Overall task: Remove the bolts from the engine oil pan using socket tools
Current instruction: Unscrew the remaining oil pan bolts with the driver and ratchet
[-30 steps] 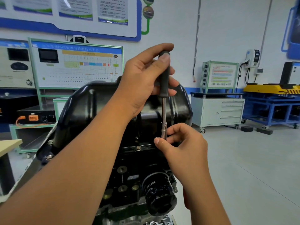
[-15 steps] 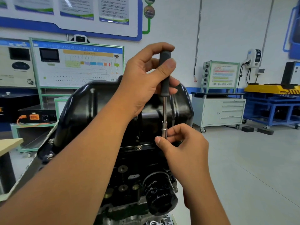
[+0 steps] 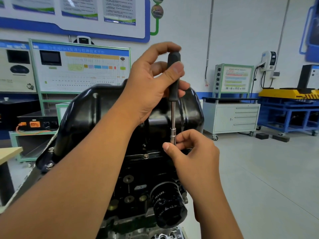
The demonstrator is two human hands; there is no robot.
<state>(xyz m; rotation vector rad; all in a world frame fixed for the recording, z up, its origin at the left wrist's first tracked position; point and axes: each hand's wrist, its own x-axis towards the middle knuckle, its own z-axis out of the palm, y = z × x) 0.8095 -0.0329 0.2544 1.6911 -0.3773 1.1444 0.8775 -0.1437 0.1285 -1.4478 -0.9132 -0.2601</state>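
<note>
Head view. We are looking at a glossy black oil pan (image 3: 96,114), a rounded pressed-metal shell with smooth ribs, sitting uppermost on a dark, rough-cast engine block (image 3: 138,183).

The left hand (image 3: 148,90) is curling round the socket driver (image 3: 173,100). Its thumb and forefinger are pinching the matte black, cylindrical handle near the top, and the other fingers are wrapping in behind it. The driver is standing upright. Its thin polished steel shaft is running straight down from below those fingers.

The right hand (image 3: 193,152) is closing round the bright, stepped metal socket (image 3: 173,135) at the shaft's lower end. Thumb and forefinger are pinching it, and the remaining fingers are folding loosely into the palm. The socket's tip is hidden behind the thumb, so we cannot tell what it is seated on.

Just left of the right thumb, a small silver flanged bolt (image 3: 145,156) is sitting in the pan's thin flat rim. Two more bolts (image 3: 50,156) are showing far left of both hands, on the same rim.

Below the right wrist, a black cylindrical oil filter (image 3: 168,206) with pale printed lettering is jutting toward us. Well right of the fingers, a grey metal drawer cabinet (image 3: 231,118) is standing on castors on the smooth pale floor.
</note>
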